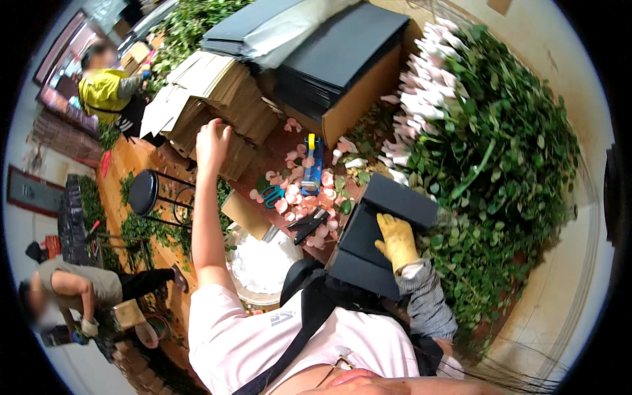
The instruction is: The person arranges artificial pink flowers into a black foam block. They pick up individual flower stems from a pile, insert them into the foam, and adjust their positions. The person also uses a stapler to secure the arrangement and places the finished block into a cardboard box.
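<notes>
My bare left hand (212, 150) reaches out over the front of a stack of brown cardboard sheets (240, 99). Its fingers are slightly bent and a little apart, with nothing visible in them. Whether the fingertips touch the cardboard I cannot tell. My right hand (397, 245), in a yellow glove, rests on a black creased board (355, 232) with its fingers spread. The board lies partly folded, close in front of my body. Left of it are black-handled pliers or a stapler (309, 226), partly hidden, and teal-handled scissors (272, 195).
A blue tape dispenser (312, 171) stands among pink petals (289, 192). Dark sheets (339, 52) fill a carton behind. Wrapped roses with leafy stems (487, 131) pile up at right. A white-filled bin (263, 260) and black stool (143, 192) stand left, with two people beyond.
</notes>
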Demonstrator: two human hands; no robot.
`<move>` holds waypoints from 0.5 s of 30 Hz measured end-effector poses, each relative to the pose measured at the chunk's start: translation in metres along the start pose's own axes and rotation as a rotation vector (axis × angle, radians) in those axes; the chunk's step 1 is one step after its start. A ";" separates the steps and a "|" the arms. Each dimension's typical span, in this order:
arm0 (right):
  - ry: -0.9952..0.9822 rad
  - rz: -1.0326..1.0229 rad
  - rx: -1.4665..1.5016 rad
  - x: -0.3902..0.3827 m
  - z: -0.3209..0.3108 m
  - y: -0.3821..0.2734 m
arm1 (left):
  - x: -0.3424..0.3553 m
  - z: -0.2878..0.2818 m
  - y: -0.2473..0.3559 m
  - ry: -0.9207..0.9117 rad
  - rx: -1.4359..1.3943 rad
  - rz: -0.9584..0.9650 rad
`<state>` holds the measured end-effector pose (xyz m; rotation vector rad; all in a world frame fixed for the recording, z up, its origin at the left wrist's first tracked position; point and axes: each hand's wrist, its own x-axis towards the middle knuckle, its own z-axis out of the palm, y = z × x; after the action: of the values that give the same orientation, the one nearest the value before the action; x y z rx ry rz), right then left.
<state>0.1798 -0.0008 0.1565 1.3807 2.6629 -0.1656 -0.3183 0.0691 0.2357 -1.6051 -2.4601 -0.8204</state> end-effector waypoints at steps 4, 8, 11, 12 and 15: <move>0.014 -0.008 0.140 -0.005 -0.006 0.003 | 0.025 0.022 -0.084 -0.343 0.231 -0.319; -0.020 0.019 0.182 -0.003 -0.010 0.005 | 0.035 0.024 -0.094 -0.415 0.286 -0.292; -0.054 0.031 0.179 -0.002 -0.015 0.002 | 0.028 0.017 -0.085 -0.327 0.343 -0.293; -0.037 0.025 0.171 -0.002 -0.011 0.001 | 0.023 0.012 -0.084 -0.267 0.358 -0.284; 0.020 0.017 0.177 -0.007 -0.005 -0.001 | -0.019 0.007 -0.067 0.007 0.353 -0.124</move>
<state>0.1829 -0.0063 0.1628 1.4617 2.7079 -0.3966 -0.3663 0.0365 0.1971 -1.3350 -2.5409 -0.3719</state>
